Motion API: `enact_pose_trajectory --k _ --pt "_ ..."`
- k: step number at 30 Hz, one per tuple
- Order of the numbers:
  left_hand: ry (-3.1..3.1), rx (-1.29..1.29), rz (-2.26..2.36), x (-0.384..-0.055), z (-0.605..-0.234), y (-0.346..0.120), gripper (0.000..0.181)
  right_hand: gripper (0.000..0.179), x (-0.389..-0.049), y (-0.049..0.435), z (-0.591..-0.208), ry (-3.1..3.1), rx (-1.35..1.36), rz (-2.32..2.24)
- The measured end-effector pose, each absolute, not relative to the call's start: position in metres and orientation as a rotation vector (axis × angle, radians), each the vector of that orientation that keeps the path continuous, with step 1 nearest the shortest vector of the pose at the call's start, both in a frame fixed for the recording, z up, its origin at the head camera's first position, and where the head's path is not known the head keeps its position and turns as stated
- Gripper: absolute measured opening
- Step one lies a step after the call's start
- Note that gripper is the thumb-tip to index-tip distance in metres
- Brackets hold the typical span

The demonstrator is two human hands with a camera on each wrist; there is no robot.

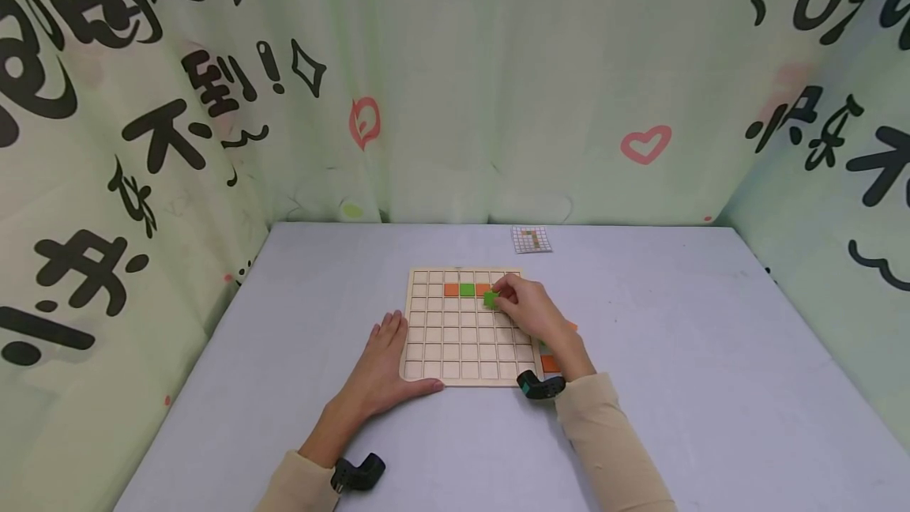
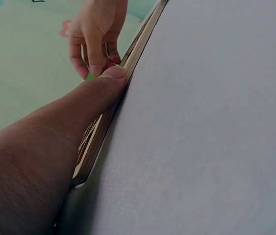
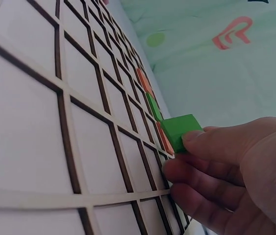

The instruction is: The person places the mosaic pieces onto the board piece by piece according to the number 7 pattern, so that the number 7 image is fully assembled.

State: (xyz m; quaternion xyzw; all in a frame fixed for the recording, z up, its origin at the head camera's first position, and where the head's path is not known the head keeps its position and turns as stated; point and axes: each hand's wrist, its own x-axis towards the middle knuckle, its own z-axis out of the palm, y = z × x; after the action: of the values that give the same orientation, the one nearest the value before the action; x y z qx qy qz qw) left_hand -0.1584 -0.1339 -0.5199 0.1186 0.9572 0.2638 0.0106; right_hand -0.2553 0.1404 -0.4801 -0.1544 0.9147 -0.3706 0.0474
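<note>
A wooden grid board (image 1: 458, 352) with square cells lies on the table. In its second row from the far edge sit an orange tile (image 1: 451, 290), a green tile (image 1: 467, 290) and another orange tile (image 1: 483, 289), side by side. My right hand (image 1: 533, 308) pinches a square green tile (image 3: 179, 129) between thumb and fingers, tilted over the grid close to the right-hand orange tile. The left hand (image 1: 384, 366) rests with straight fingers along the board's left edge, its thumb (image 2: 113, 73) stretched along the near edge.
Loose tiles, including an orange one (image 1: 550, 363), lie right of the board, partly hidden under my right forearm. A small card with a coloured grid pattern (image 1: 532, 240) lies near the table's far edge. Printed curtains (image 1: 441, 85) stand around the table's back and sides.
</note>
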Motion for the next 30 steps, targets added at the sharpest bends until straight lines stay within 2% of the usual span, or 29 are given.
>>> enact_pose_trajectory --k 30 --pt "2.98 0.35 0.796 -0.1578 -0.5187 -0.1329 0.122 0.016 -0.2549 0.1314 -0.4891 2.887 -0.521 -1.022"
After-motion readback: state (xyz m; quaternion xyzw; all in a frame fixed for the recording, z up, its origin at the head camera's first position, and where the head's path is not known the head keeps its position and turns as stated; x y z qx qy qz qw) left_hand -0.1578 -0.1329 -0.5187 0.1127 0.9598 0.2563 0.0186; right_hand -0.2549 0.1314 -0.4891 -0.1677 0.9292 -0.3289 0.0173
